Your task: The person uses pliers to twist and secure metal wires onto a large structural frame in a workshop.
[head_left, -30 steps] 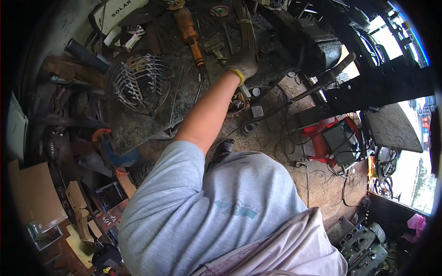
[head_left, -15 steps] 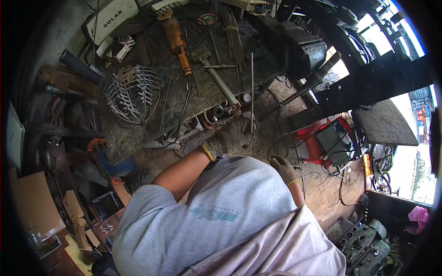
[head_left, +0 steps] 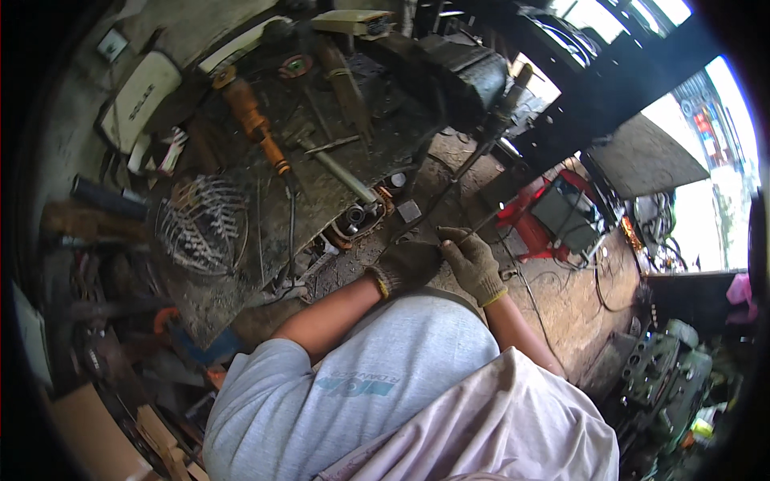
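Observation:
My two gloved hands meet in front of my belly, beside the near right corner of the workbench. A thin metal rod slants up and to the right from between them, strongly foreshortened. My right hand is closed about it, thumb and fingers bent together. Against it, my left hand is curled at the rod's lower end, its fingertips mostly hidden. On the bench lie a hammer, an orange angle grinder and a round wire frame with curled bars.
A bench vise with a long handle stands at the far side. To the right are a red plastic stool with a grey box-like machine on it, and loose cables on the floor. Green machinery stands at lower right.
My right hand has come up from my right side to join the left. The rod, upright in my left hand before, now tilts to the right. My view has turned and shifted.

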A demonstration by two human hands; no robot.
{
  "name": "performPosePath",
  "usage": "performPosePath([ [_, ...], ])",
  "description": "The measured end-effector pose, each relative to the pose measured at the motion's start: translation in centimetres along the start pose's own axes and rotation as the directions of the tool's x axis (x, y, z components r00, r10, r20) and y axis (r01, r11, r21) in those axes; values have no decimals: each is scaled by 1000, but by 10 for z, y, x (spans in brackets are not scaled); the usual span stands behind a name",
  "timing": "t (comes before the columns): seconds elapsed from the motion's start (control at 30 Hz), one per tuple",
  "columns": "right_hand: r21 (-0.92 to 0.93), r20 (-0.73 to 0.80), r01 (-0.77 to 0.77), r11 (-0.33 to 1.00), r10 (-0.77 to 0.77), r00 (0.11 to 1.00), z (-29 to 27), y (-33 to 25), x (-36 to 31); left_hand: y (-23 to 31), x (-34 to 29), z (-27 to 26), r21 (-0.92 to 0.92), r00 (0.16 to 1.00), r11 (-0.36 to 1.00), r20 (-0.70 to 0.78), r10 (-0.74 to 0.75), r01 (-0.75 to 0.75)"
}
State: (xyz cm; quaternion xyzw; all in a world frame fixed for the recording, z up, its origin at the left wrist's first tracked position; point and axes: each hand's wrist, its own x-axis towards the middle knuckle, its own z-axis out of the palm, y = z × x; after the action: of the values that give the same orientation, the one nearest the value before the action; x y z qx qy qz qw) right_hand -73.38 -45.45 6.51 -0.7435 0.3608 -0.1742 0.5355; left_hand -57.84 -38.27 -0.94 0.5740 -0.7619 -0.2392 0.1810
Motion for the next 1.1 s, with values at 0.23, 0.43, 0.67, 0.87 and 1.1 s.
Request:
performPosePath([
  [0.23, 357, -392, -14, 934, 164, 906, -13, 49, -37, -7, 9, -9, -84, 981, 986, 141, -131, 143],
  [0.43, 496, -444, -162, 853, 410, 797, -30, 54, -87, 8, 46, 0, 155, 896, 988, 434, -89, 23],
  [0.67, 743, -393, -114, 660, 568, 723, -53, 83, -155, 48, 69, 36, 202, 750, 970, 661, -33, -136],
  [0.87, 814, -409, 61, 577, 497, 765, -83, 121, -227, 159, 101, 99, -395, 818, 917, 511, 264, -50],
  [1.1, 863, -440, 48, 503, 701, 561, -149, 195, -385, 234, 161, 210, -255, 736, 966, 648, 195, -32],
])
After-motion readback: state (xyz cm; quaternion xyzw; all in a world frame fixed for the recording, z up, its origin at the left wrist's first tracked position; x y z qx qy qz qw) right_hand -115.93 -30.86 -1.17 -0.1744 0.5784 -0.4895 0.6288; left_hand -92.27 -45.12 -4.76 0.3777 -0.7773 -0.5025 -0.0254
